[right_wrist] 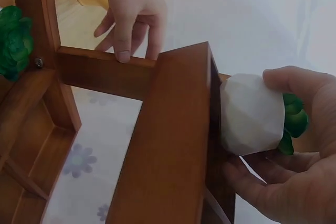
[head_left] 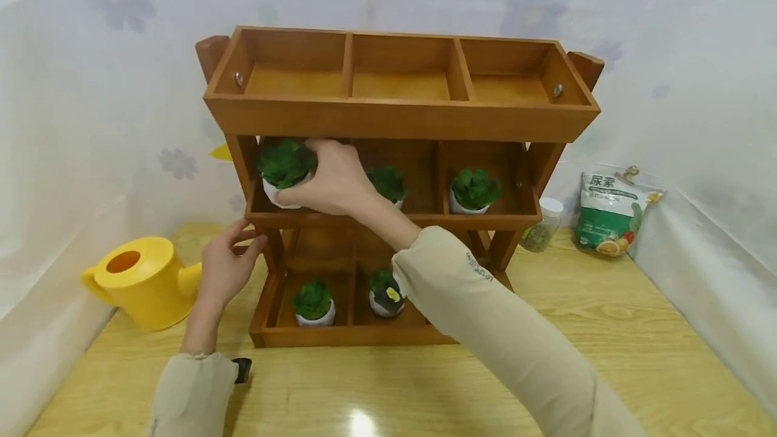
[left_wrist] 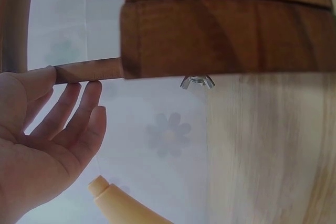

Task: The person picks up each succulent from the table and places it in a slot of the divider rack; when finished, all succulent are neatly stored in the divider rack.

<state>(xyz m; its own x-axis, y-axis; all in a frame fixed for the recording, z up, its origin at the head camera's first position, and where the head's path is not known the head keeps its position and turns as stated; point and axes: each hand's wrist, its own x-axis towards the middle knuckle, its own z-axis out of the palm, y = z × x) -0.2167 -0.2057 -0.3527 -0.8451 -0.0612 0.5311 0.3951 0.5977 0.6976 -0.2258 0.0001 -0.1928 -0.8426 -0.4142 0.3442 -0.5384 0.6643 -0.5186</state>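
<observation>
My right hand (head_left: 332,181) grips a potted succulent (head_left: 284,166) with green leaves and a white faceted pot. It is at the left compartment of the middle tier of a brown wooden plant shelf (head_left: 400,121). The right wrist view shows the white pot (right_wrist: 252,115) beside the tier's front board, thumb on one side and fingers on the other. With thumb and fingertips, my left hand (head_left: 227,263) pinches the shelf's wooden side strip (left_wrist: 89,70) below that tier. Two more succulents stand in the middle tier, one (head_left: 388,184) partly behind my right arm, the other (head_left: 475,191) at right.
On the bottom tier are a potted succulent (head_left: 313,303) and a pot with a yellow mark (head_left: 386,294). A yellow watering can (head_left: 142,285) stands left of the shelf. At right are a white-lidded jar (head_left: 542,224) and a green-and-white bag (head_left: 613,213).
</observation>
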